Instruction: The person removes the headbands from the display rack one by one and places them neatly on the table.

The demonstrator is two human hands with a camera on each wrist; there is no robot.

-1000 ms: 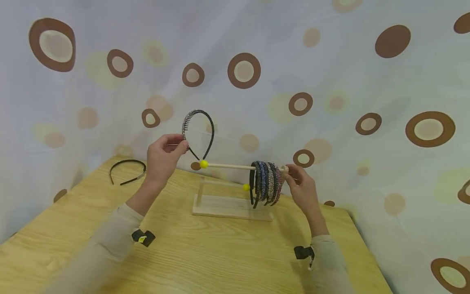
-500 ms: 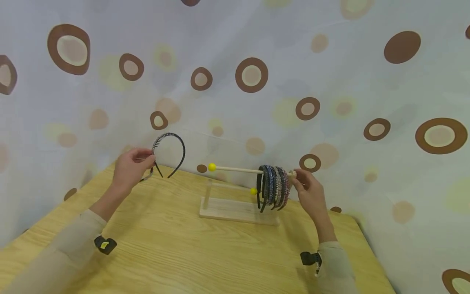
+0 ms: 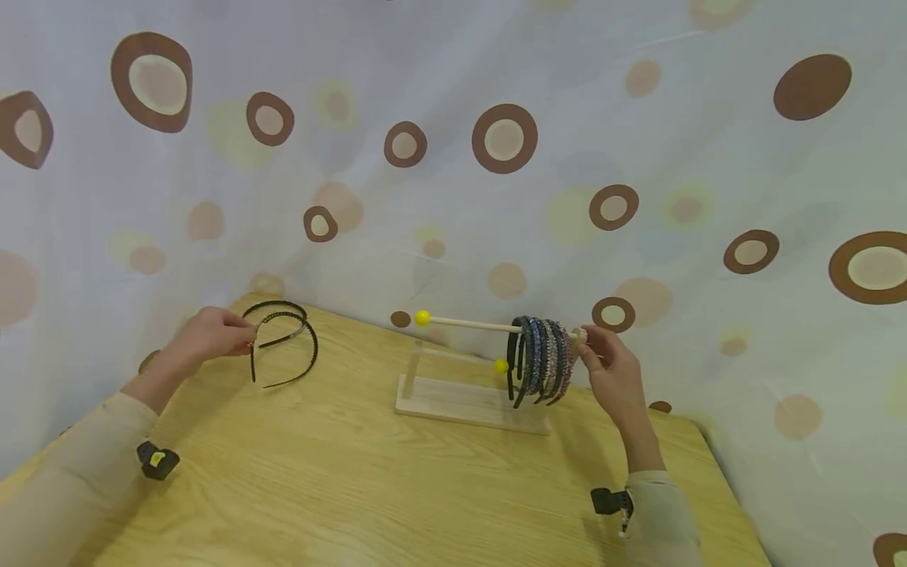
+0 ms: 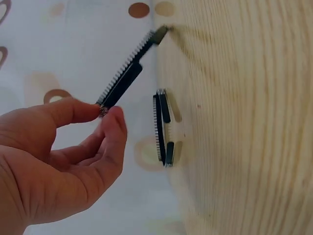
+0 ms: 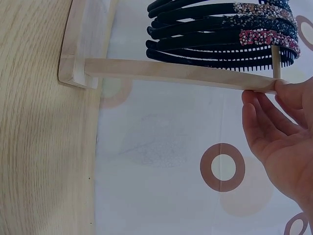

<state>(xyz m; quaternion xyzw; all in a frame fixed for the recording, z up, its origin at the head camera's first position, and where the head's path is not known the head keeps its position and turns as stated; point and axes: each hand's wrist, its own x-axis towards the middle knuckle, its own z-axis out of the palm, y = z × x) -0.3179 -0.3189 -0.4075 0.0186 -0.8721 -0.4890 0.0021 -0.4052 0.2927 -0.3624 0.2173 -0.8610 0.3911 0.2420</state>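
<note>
Left sleeve (image 3: pixel 92 472): pale beige, plain, creased; lower left of the frame;
Left wrist block (image 3: pixel 164 466): black, angular; small yellow patch (image 3: pixel 157 457);
Right sleeve (image 3: pixel 662 516): pale beige; lower right;
Right wrist block (image 3: pixel 605 502): black, squarish; dark strap (image 3: pixel 627 502);
Left hand (image 3: pixel 211 335), right hand (image 3: pixel 612 370): bare
</note>
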